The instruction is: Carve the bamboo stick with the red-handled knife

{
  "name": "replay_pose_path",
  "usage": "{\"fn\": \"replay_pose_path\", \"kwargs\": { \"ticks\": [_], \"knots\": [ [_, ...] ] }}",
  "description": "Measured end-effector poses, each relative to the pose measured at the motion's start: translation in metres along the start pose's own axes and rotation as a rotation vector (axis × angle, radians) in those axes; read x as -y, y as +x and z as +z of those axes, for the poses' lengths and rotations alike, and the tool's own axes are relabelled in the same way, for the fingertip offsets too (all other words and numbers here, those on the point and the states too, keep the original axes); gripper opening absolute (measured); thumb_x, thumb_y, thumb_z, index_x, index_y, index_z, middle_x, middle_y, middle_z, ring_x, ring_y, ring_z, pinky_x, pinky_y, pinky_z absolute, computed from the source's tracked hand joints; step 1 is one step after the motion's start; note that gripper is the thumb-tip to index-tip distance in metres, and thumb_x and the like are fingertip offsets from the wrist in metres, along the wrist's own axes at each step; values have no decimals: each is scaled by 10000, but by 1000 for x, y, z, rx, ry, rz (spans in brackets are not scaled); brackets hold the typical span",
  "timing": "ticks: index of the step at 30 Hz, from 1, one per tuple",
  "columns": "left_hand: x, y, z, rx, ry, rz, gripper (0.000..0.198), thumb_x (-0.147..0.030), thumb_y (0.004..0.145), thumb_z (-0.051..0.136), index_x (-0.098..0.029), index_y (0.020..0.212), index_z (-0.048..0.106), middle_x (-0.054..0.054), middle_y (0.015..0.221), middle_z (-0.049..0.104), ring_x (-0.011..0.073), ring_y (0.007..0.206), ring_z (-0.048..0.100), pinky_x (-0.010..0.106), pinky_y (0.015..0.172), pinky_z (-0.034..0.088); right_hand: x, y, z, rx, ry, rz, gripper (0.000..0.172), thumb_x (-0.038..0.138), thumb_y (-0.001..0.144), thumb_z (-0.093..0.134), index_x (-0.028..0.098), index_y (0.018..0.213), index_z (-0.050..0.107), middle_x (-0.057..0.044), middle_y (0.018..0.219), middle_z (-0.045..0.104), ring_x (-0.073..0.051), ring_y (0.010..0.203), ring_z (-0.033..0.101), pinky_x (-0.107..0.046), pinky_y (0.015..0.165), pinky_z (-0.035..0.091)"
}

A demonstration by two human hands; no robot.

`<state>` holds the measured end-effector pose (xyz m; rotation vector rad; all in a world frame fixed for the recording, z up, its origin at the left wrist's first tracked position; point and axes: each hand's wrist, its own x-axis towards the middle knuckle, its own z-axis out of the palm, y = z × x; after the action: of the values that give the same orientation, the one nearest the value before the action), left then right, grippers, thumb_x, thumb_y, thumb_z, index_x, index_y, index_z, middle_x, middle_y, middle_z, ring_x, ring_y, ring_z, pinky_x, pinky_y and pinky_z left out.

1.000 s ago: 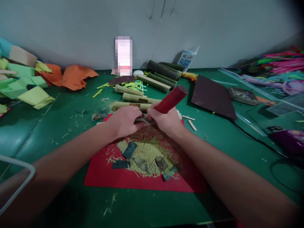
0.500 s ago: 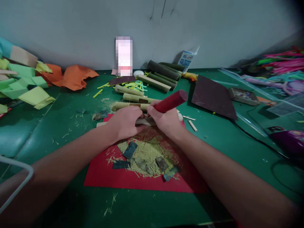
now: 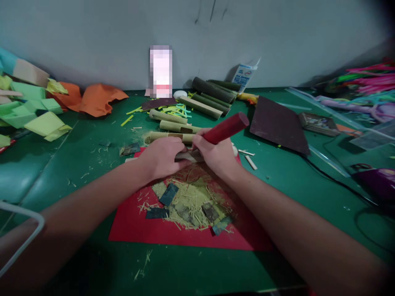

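My left hand [image 3: 162,157] is closed over a pale bamboo piece [image 3: 187,156] that lies across the far edge of a red sheet [image 3: 135,226]. My right hand [image 3: 216,155] grips a tool by its thick red handle [image 3: 226,127], which slants up to the right; the working end is hidden between my hands, down at the bamboo. Below the hands a heap of yellowish shavings and dark bark chips [image 3: 191,205] covers the red sheet.
Several bamboo tubes [image 3: 173,126] lie just beyond my hands, with darker ones [image 3: 212,92] near the wall. A dark sandpaper sheet [image 3: 277,123] lies to the right, a black cable [image 3: 336,181] beyond it. Orange paper [image 3: 95,98] and green folded paper [image 3: 33,111] sit at the left.
The red handle has tipped lower and further to the right. My hands stay on the bamboo piece in nearly the same spot.
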<state>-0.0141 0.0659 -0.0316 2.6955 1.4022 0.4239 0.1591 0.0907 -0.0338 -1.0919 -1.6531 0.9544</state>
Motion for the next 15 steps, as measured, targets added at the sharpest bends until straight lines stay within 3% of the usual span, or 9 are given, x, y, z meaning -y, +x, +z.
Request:
{"fn": "replay_pose_path", "kwargs": {
  "ticks": [15],
  "knots": [
    [-1, 0, 3, -22, 53, 2, 243, -378, 863, 664, -147, 788, 655, 79, 798, 644, 230, 757, 606, 342, 642, 415, -6, 5, 3, -10, -7, -33, 160, 287, 724, 577, 213, 597, 517, 37, 601, 520, -112, 588, 446, -285, 583, 364]
  ]
}}
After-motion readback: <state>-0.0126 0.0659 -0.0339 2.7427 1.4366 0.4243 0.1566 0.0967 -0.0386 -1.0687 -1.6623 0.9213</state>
